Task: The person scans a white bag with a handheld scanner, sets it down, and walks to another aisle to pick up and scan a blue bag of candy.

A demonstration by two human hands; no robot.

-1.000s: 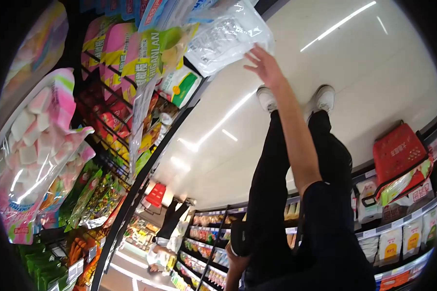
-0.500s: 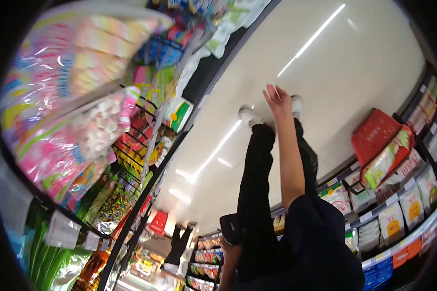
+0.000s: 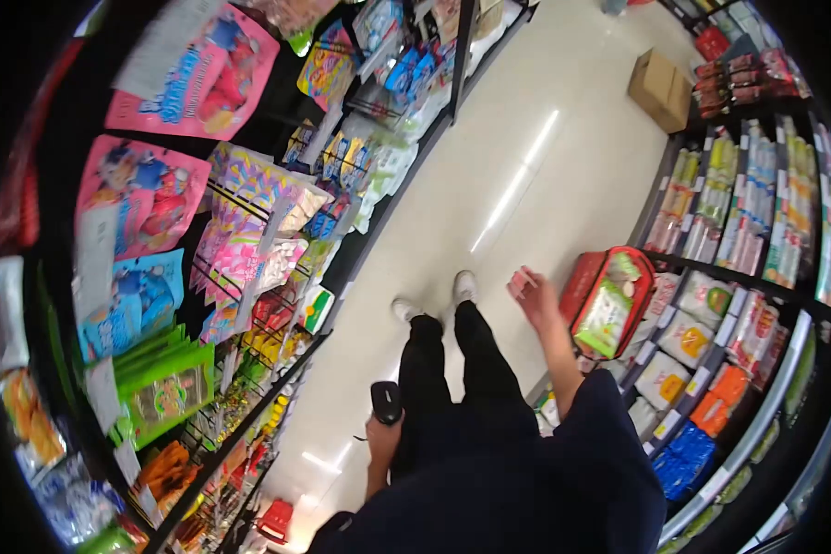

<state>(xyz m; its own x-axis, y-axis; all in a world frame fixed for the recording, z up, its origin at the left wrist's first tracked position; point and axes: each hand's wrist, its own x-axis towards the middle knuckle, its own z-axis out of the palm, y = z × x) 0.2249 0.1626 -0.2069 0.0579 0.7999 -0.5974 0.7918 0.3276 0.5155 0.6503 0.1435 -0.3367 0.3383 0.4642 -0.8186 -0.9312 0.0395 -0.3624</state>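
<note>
My left hand (image 3: 381,445) is closed around a black handheld scanner (image 3: 386,403), beside my left thigh. My right hand (image 3: 534,297) is held out over the floor on the right with loosely parted fingers, a little blurred and with nothing seen in it. Nearest to it is a red shopping basket (image 3: 574,288), just to its right against the shelving. Green and white packages (image 3: 604,319) fill part of the basket.
Bagged sweets and snacks (image 3: 249,231) hang on racks along the left. White packets (image 3: 683,332) and long packs (image 3: 752,198) line the right shelves. A cardboard box (image 3: 660,90) stands farther up the aisle. A red object (image 3: 275,520) lies at bottom left.
My view has turned, showing more of both shelf sides. My right hand has moved off my shins to beside the basket. The scanner is now more fully in view in my left hand.
</note>
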